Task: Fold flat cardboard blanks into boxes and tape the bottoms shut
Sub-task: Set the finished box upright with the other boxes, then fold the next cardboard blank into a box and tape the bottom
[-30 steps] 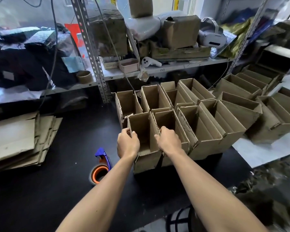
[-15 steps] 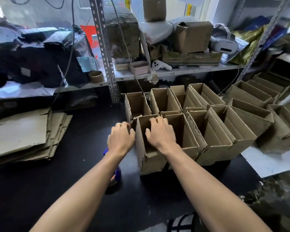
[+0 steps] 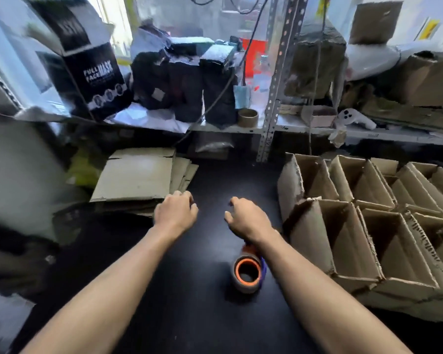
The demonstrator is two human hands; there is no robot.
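Note:
A stack of flat cardboard blanks lies on the black table at the left. My left hand hovers just right of the stack's near corner, fingers loosely curled, holding nothing. My right hand hangs above the bare table, also loose and holding nothing. A tape dispenser with an orange-cored roll and blue handle sits under my right forearm. Several folded boxes stand open-topped in rows at the right.
A metal shelf runs along the back with a black "Full Face Mask" carton, dark packages, a tape core, a white controller and cardboard parcels. A cable hangs by the shelf upright.
Both hands have let go of the folded box and moved left, away from the rows of boxes toward the stack of blanks. The camera has swung left.

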